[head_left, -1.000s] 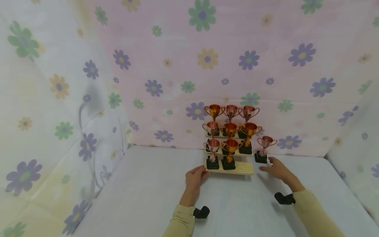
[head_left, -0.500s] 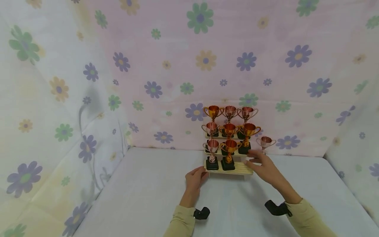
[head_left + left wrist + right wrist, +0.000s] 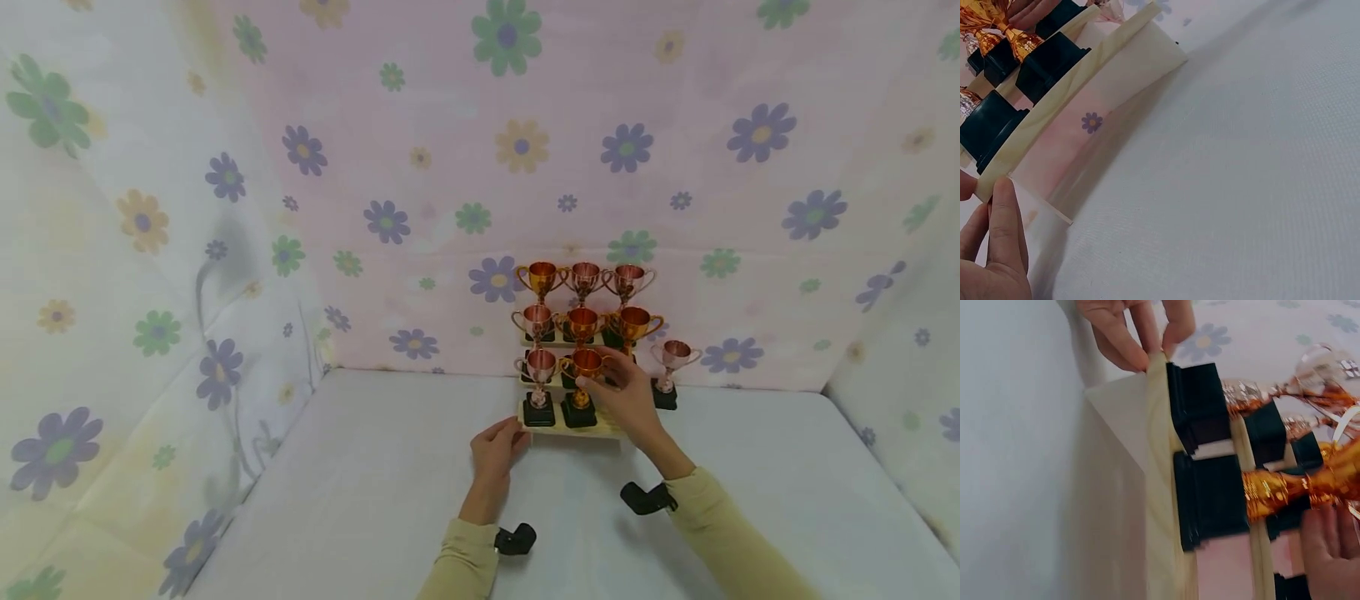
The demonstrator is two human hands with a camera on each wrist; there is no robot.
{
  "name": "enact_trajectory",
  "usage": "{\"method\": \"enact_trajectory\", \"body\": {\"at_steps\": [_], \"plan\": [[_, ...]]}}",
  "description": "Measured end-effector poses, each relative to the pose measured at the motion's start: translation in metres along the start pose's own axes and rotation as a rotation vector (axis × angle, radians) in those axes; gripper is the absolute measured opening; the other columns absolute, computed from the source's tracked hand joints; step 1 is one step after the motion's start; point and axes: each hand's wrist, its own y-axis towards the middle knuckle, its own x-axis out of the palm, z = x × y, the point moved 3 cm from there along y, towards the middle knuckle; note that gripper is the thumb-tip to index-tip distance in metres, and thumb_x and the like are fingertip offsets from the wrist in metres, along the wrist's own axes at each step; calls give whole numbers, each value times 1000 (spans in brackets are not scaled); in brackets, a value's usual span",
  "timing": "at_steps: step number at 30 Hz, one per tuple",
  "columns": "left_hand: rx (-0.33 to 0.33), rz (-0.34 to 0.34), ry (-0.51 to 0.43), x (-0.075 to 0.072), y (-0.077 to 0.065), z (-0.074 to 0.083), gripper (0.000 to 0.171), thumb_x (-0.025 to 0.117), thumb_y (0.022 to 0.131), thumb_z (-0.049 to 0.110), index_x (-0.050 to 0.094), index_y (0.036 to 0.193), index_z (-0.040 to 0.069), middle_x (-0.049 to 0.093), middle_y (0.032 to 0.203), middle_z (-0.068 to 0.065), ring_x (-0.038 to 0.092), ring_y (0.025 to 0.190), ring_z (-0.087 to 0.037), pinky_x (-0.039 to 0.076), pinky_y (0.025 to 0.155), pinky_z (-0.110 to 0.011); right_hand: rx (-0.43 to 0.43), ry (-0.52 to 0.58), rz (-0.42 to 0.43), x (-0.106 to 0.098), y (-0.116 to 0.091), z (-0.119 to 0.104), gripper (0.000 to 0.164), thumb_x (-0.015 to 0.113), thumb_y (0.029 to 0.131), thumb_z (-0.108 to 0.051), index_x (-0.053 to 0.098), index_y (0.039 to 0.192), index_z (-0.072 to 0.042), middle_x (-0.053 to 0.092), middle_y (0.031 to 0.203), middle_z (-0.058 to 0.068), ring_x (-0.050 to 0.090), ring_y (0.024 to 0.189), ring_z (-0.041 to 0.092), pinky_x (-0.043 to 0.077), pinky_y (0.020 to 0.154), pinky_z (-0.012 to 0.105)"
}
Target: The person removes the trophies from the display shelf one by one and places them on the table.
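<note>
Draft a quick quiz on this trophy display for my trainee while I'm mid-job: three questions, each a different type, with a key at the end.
1. Multiple choice: What does the left hand hold?
A) a pink trophy
B) the left end of the front shelf
C) nothing

2. True or false: Every trophy in view stands on the wooden stand.

3. Short answer: Which front-shelf trophy are the right hand's fingers at?

Key:
1. B.
2. False: one pink trophy stands on the table, to the right of the wooden stand.
3. The gold trophy.
</note>
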Motion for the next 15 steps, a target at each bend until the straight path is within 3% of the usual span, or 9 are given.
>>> {"method": "enact_trajectory", "body": {"at_steps": [5, 10, 15], "plan": [[-11, 3, 7, 0, -2, 0, 33, 66, 94, 2, 64, 121, -16, 68, 115, -23, 70, 89, -16, 63, 85, -31, -67, -4, 74, 7, -1, -2, 54, 81, 88, -14, 60, 138, -7, 64, 131, 16, 62, 110, 17, 56, 96, 21], [-7, 1, -1, 0, 0, -1, 33, 66, 93, 2, 64, 121, -16, 68, 114, -23, 70, 90, -16, 63, 84, -29, -134, 7, 115, 7, -6, -4, 48, 82, 87, -13, 64, 132, -7, 66, 129, 14, 62, 105, 8, 57, 92, 20], [-12, 2, -3, -1, 2, -1, 32, 67, 93, 2, 65, 120, -15, 69, 114, -21, 70, 89, -16, 63, 84, -30, -212, 58, 129, -1, -22, -1, 50, 84, 82, -2, 66, 128, 0, 68, 120, 12, 65, 98, 6, 57, 86, 16]]}}
